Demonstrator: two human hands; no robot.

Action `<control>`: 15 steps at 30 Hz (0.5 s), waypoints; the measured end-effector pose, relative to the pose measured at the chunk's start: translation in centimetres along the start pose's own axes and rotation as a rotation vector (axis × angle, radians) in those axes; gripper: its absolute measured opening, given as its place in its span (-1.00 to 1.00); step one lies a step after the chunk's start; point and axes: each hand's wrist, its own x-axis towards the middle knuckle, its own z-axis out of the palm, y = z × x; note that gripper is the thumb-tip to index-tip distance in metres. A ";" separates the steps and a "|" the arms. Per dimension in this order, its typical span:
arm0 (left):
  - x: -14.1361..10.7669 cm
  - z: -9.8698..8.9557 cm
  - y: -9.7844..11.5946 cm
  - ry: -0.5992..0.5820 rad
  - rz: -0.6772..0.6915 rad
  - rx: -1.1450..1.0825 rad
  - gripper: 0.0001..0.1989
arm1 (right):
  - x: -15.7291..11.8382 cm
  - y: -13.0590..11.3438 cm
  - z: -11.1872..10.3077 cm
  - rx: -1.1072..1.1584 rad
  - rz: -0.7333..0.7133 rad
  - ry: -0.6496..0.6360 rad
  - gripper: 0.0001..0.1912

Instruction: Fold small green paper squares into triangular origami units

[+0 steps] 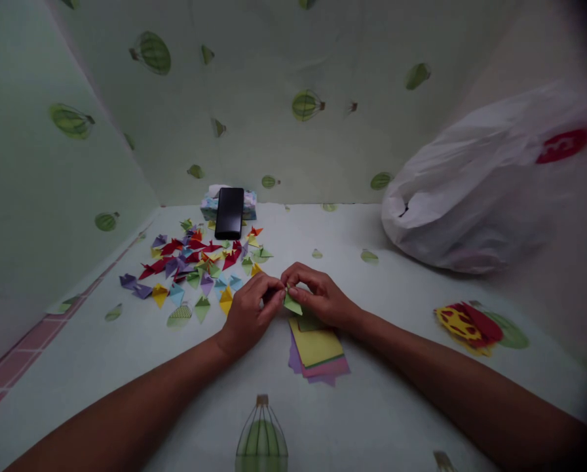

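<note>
In the head view, both the left hand (pixel 254 308) and right hand (pixel 320 298) pinched a green folded paper (pixel 292 302) at centre, above stacked paper squares (pixel 318 346). Folded paper figures (pixel 190 255) spread toward ten o'clock, before a phone (pixel 229 213) leaning on a tissue box (pixel 250 204). A red-marked plastic bag (pixel 451 203) bulged at two o'clock, its lettering unclear.

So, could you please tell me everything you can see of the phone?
The phone is a dark slab with rounded corners and a glossy-looking front; its screen is black. It stands on end, tilted back, seemingly leaning on the tissue box, its lower end on the white surface. Folded papers lie close by; whether any touch it is unclear. Its back is hidden.
</note>
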 end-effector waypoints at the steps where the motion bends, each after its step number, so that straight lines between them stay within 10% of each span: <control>1: 0.0 0.0 0.0 0.000 0.013 0.017 -0.95 | 0.0 0.0 0.0 0.009 0.005 -0.004 -0.80; 15: -0.1 0.0 0.2 0.037 0.103 0.059 -0.94 | 0.0 -0.1 0.0 0.007 0.026 -0.005 -0.83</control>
